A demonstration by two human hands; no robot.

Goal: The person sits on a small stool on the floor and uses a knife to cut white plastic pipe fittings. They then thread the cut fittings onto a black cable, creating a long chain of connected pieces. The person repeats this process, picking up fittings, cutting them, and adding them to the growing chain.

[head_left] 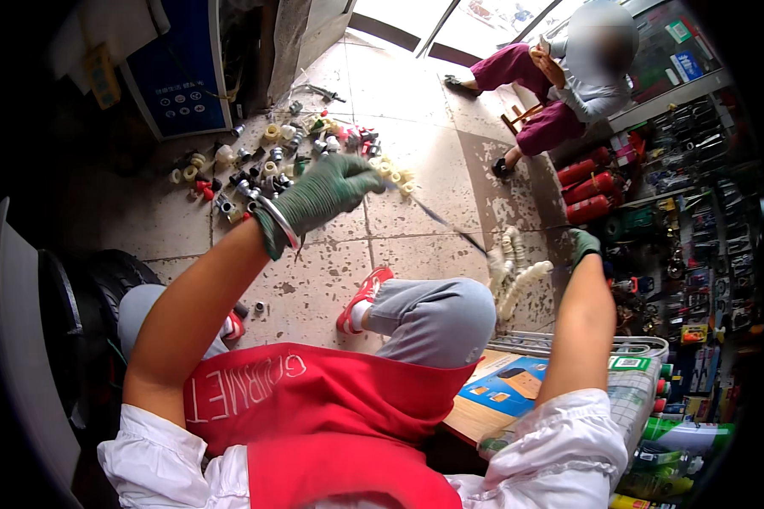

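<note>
My left hand (335,193), in a green work glove with a bracelet over its cuff, is raised over the floor with its fingers closed on a thin dark cord (450,222). Several cream ring-shaped fittings (395,174) show beside its fingertips; whether they are on the cord I cannot tell. The cord slopes right to a cluster of cream fittings that look strung in rows (518,270). Off to the right, my right hand (584,244), also green-gloved, is held out near the shelves with its fingers curled. What it holds, if anything, is too small to make out.
A pile of mixed pipe fittings (272,161) covers the tiles ahead. Red cylinders (590,187) and a packed goods rack (696,229) line the right side. A seated person (569,85) is at the far right. Beside my knee stands a wire-edged table (475,407); a tyre (115,276) is at left.
</note>
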